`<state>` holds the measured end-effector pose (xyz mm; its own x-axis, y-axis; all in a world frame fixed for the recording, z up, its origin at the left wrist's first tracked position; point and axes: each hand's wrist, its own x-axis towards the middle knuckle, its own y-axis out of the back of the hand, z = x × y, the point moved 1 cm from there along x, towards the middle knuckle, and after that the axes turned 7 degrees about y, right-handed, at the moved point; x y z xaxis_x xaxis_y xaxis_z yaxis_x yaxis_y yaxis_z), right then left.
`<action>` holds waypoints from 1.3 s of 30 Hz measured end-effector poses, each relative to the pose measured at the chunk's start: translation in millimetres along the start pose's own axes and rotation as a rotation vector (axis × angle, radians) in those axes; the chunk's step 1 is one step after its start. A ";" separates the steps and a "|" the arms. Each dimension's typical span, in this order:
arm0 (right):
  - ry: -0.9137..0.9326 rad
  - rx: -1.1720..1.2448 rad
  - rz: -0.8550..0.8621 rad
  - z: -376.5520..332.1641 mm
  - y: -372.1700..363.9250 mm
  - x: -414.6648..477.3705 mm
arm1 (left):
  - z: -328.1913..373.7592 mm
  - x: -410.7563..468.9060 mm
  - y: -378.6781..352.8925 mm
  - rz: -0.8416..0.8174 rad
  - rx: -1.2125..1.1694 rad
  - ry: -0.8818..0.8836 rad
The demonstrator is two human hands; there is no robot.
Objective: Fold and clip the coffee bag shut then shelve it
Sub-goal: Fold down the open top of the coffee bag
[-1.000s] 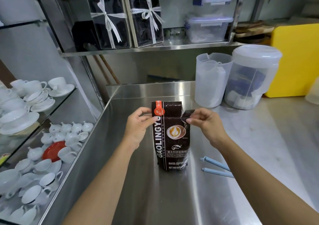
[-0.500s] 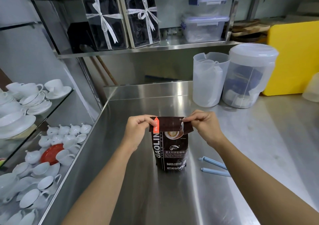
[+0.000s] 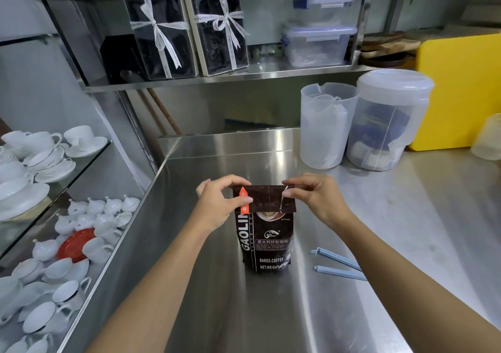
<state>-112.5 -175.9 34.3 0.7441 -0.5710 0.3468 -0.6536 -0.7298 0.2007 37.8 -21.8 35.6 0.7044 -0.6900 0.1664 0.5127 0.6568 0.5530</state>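
A dark brown coffee bag (image 3: pixel 267 241) stands upright on the steel counter (image 3: pixel 271 312), its top flap folded down toward me over the front. My left hand (image 3: pixel 217 206) pinches the flap's left end, by the orange tag. My right hand (image 3: pixel 315 199) pinches the flap's right end. A light blue bag clip (image 3: pixel 337 266) lies open on the counter to the right of the bag, partly hidden behind my right forearm. The steel shelf (image 3: pixel 217 77) runs above the counter's back.
Two black ribbon-tied boxes (image 3: pixel 187 33) and stacked clear tubs (image 3: pixel 320 41) fill the shelf. Two translucent pitchers (image 3: pixel 360 125) and a yellow board (image 3: pixel 461 90) stand at the back right. White cups and teapots (image 3: pixel 54 217) crowd glass shelves on the left.
The bag's top went from standing straight up to folded down over the front. Both hands rose slightly and now hold the fold's two ends.
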 end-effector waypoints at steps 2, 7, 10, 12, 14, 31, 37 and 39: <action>0.016 -0.047 -0.037 -4.5 -1.4 2.0 | 3.2 0.7 0.4 0.024 0.062 -0.013; 0.096 -0.213 -0.072 -12.8 -2.6 6.2 | 12.3 -2.1 0.3 0.030 0.183 -0.130; 0.188 -0.250 0.013 -14.0 -6.3 3.6 | 13.9 1.0 5.2 0.067 0.186 -0.150; 0.219 -0.248 0.054 -13.3 -8.3 3.8 | 13.0 1.1 7.0 0.102 0.172 -0.157; 0.221 -0.279 0.036 -11.1 -11.6 5.1 | 12.0 -2.6 5.2 0.121 0.198 -0.187; 0.022 -0.157 0.002 -3.6 -5.7 5.2 | 20.2 3.9 0.0 0.065 0.289 -0.270; -0.019 -0.031 0.000 -7.2 3.5 0.4 | 29.0 3.0 -1.3 -0.005 0.323 -0.285; 0.011 -0.066 -0.030 -8.7 1.6 0.6 | 34.1 2.1 -4.8 -0.010 0.340 -0.313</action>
<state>-114.3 -174.2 42.8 0.7624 -0.5443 0.3500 -0.6386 -0.7202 0.2709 20.1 -36.7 61.1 0.4910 -0.7889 0.3694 0.2917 0.5485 0.7836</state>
